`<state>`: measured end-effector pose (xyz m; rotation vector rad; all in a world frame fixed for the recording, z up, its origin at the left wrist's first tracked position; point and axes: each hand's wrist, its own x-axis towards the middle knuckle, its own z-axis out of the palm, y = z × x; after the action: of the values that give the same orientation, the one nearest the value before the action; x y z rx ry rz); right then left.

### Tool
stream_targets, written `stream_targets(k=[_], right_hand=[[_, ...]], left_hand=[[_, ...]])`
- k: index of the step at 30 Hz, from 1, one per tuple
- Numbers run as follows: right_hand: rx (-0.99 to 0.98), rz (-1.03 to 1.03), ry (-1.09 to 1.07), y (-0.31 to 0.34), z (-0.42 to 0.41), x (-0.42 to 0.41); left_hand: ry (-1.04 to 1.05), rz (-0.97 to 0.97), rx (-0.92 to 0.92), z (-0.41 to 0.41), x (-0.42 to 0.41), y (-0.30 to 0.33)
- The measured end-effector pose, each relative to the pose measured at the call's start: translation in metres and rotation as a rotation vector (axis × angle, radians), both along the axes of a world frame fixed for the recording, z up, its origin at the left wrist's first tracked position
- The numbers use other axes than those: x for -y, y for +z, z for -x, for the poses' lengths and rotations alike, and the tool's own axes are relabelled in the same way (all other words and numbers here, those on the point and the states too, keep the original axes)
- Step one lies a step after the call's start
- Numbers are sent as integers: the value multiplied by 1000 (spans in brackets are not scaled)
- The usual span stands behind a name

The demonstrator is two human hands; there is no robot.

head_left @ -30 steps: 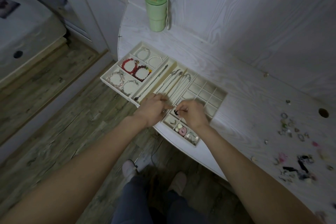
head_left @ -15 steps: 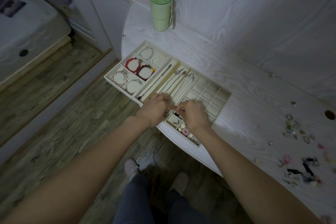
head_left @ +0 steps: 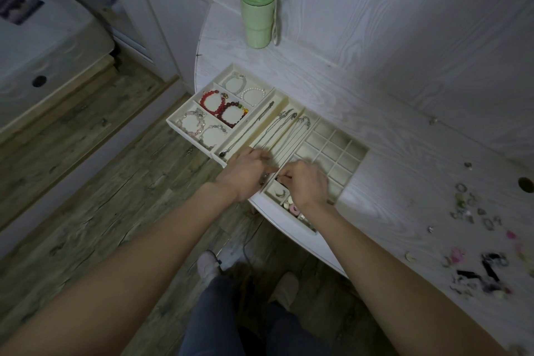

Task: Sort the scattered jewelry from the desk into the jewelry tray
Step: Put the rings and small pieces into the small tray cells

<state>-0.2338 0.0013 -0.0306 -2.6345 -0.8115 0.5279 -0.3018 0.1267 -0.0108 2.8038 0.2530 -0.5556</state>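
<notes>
Both hands have closed in since the earlier frames and now meet over the near compartments of the cream, partitioned jewelry tray (head_left: 357,166) at frame centre. We note the right hand (head_left: 306,183), fingers curled, apparently pinching a small dark item above a small square cell; the item itself is too hidden to identify. The left hand (head_left: 248,172) lies just left of it, fingers bent over the long necklace channels; whether it holds anything we cannot tell. Those channels run diagonally toward the upper right. The remaining scattered jewelry (head_left: 476,240), small rings and dark pieces, lies blurred on the white woodgrain desk (head_left: 404,153) at lower right, well apart and nearer the right hand. A green lidded tumbler (head_left: 258,13) stands at top centre.
</notes>
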Motion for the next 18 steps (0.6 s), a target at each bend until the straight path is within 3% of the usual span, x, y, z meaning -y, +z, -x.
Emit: stream_targets(k=[7,18], right_hand=[[51,-123,-97,4,-22,16],[274,102,289,-7,-15,6]], left_hand=[[21,22,21,0,1,1],[9,-3,53,1,2,3]])
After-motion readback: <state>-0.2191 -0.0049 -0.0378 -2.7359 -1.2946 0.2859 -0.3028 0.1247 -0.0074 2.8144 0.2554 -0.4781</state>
